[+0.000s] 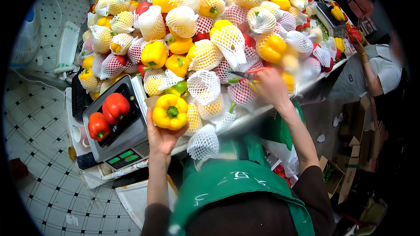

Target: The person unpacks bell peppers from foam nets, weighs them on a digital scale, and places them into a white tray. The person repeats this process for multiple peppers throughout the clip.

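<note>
My left hand (160, 139) holds a bare yellow bell pepper (165, 119) from below, its cut green stem facing me. In my right hand (272, 87) is a pair of red-handled snips (243, 75), the blades pointing left over the pile. Their exact opening is blurred. A large heap of yellow and red peppers (203, 55), many in white foam net sleeves, fills the table before me. A loose foam net (203, 142) hangs over the table's front edge. On the left, two red peppers (115, 108) lie in a black tray (126, 131) on a digital scale (139, 137).
At the right, a co-worker (377, 62) holds a red pepper (354, 35) near a second scale (328, 16). Cardboard boxes (356, 157) and a green bag (279, 126) are below the table. A white mug (78, 134) stands left of my scale. Tiled floor (49, 170) extends leftward.
</note>
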`<control>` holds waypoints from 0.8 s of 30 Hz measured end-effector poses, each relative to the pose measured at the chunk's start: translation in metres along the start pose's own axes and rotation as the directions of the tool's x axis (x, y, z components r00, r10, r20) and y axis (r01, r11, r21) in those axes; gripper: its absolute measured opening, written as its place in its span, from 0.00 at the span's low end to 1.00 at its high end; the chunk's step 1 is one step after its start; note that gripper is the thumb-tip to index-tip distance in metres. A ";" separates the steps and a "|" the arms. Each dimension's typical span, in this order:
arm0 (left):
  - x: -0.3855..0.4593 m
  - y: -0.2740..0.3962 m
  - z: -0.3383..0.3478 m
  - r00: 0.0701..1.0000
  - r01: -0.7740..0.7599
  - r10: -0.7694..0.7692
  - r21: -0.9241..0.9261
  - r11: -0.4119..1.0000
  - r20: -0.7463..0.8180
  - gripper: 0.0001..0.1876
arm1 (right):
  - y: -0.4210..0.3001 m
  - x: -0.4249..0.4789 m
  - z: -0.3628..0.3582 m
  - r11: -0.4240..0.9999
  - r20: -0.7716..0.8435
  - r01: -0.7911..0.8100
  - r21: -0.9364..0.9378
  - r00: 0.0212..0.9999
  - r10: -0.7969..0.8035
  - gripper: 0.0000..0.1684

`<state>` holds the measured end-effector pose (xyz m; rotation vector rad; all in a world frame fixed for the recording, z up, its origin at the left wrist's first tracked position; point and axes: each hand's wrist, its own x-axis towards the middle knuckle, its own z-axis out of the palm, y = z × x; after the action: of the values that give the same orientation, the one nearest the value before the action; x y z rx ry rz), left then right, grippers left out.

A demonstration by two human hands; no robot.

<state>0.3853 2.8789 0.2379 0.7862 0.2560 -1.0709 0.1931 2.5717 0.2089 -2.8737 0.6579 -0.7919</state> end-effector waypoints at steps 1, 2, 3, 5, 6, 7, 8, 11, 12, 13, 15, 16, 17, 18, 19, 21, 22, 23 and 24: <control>0.002 -0.003 -0.005 1.000 0.021 -0.020 -0.046 0.999 0.022 0.38 | 0.003 0.005 0.003 0.999 0.021 -0.028 -0.034 0.999 0.028 0.16; 0.002 -0.007 -0.010 0.998 0.042 -0.037 -0.092 0.995 0.046 0.38 | 0.011 0.010 0.005 0.995 0.118 -0.060 -0.085 0.991 0.070 0.17; 0.002 -0.010 -0.014 0.996 0.063 -0.053 -0.142 0.988 0.070 0.37 | 0.013 0.013 0.003 0.993 0.146 -0.074 -0.089 0.985 0.087 0.17; -0.003 -0.012 -0.017 0.995 0.062 -0.048 -0.158 0.985 0.087 0.37 | 0.016 0.019 -0.001 0.990 0.202 -0.101 -0.099 0.972 0.119 0.17; -0.005 -0.013 -0.020 0.997 0.040 -0.030 -0.140 0.989 0.069 0.37 | 0.013 0.021 -0.003 0.995 0.172 -0.099 -0.014 0.980 0.100 0.21; -0.007 -0.014 -0.023 0.999 0.018 -0.012 -0.121 0.992 0.052 0.38 | 0.004 0.022 -0.002 0.998 0.051 -0.063 0.029 0.997 0.062 0.22; -0.011 -0.014 -0.022 0.999 -0.015 0.019 -0.085 0.996 0.045 0.37 | -0.009 0.020 -0.003 0.997 -0.071 -0.022 0.070 0.997 0.027 0.24; -0.013 -0.022 -0.012 0.995 -0.081 0.075 -0.093 0.992 -0.072 0.37 | -0.063 0.022 -0.010 0.945 -0.015 0.107 0.309 0.994 -0.107 0.36; -0.010 -0.025 -0.014 0.995 -0.089 0.081 -0.126 0.988 -0.064 0.37 | -0.083 0.022 -0.003 0.938 0.091 0.126 0.322 0.982 -0.164 0.42; -0.009 -0.027 -0.014 0.998 -0.065 0.063 -0.173 0.983 -0.016 0.37 | -0.096 0.022 0.009 0.911 0.097 0.147 0.386 0.975 -0.199 0.45; -0.007 -0.028 -0.011 0.996 -0.019 0.040 -0.259 0.966 0.078 0.37 | -0.113 0.026 0.039 0.892 0.022 0.233 0.387 0.965 -0.262 0.37; -0.009 -0.028 -0.005 0.997 -0.028 0.045 -0.264 0.964 0.059 0.36 | -0.103 0.023 0.060 0.902 0.163 0.172 0.396 0.954 -0.253 0.31; -0.010 -0.028 -0.003 0.996 -0.072 0.083 -0.223 0.972 0.043 0.35 | -0.096 0.021 0.080 0.909 0.300 0.112 0.402 0.922 -0.246 0.25; -0.010 -0.028 -0.001 0.992 -0.113 0.121 -0.184 0.976 0.031 0.35 | -0.099 0.026 0.076 0.874 0.172 0.069 0.482 0.970 -0.171 0.23; -0.011 -0.027 -0.001 0.987 -0.157 0.160 -0.148 0.977 0.011 0.34 | -0.106 0.029 0.068 0.823 0.056 0.037 0.567 0.995 -0.084 0.21; -0.010 -0.025 -0.004 0.977 -0.215 0.214 -0.079 0.973 -0.018 0.33 | -0.131 0.036 0.036 0.711 -0.116 0.053 0.701 0.992 0.041 0.19; -0.006 -0.028 -0.005 0.963 -0.265 0.263 -0.028 0.964 -0.052 0.33 | -0.154 0.042 0.009 0.657 -0.178 0.091 0.749 0.982 0.067 0.19; 0.000 -0.034 -0.006 0.949 -0.306 0.307 0.025 0.952 -0.076 0.33 | -0.173 0.043 -0.003 0.607 -0.241 0.131 0.784 0.965 0.103 0.20; 0.005 -0.042 -0.007 0.925 -0.377 0.376 0.000 0.926 -0.052 0.29 | -0.189 0.040 -0.002 0.637 -0.283 0.228 0.736 0.959 -0.016 0.18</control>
<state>0.3525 2.8701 0.2113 0.8159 0.1446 -0.6861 0.2953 2.7251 0.2663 -2.0473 0.0649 -1.1292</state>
